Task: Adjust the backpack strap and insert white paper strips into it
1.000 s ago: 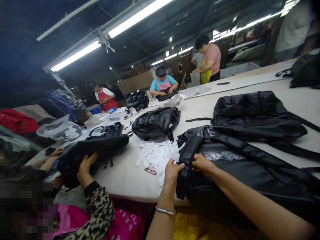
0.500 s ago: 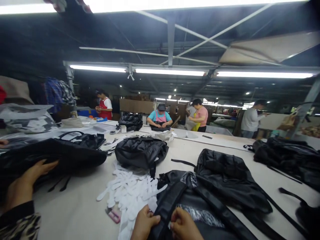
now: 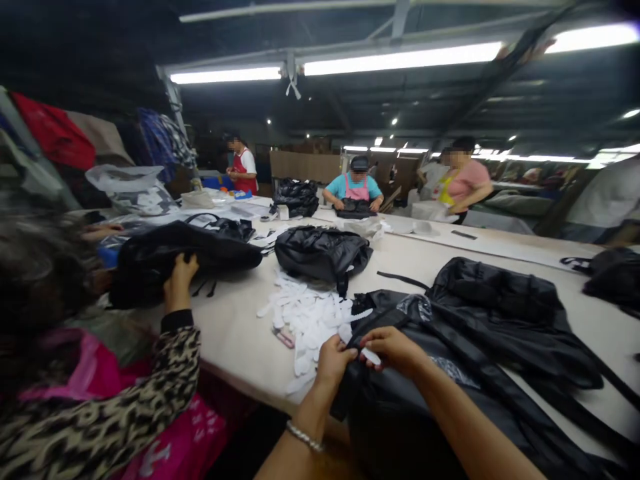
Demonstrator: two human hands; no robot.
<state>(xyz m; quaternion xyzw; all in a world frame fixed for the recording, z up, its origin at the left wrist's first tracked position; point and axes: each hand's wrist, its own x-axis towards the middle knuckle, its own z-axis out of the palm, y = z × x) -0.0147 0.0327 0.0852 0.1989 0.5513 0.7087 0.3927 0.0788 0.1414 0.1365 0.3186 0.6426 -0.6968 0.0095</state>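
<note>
A black backpack with a glossy, leather-like surface lies in front of me at the table's edge. My left hand is closed, pinching the edge of its black strap between thumb and fingers. Close beside it, my right hand is closed on a small white strip, held against the strap. The end of another white piece shows just above my left fingers. A heap of loose white strips lies left of the backpack, with a pink-handled cutter at its edge.
More black bags stand on the long pale table. At my left, a co-worker in a leopard-print sleeve handles a black bag. Across the table, a person in a pink apron handles black material. Other people stand further back.
My view has turned left and down, bringing more of the co-worker beside me into sight. The white strip in my right hand now shows more fully. My left hand still grips the strap.
</note>
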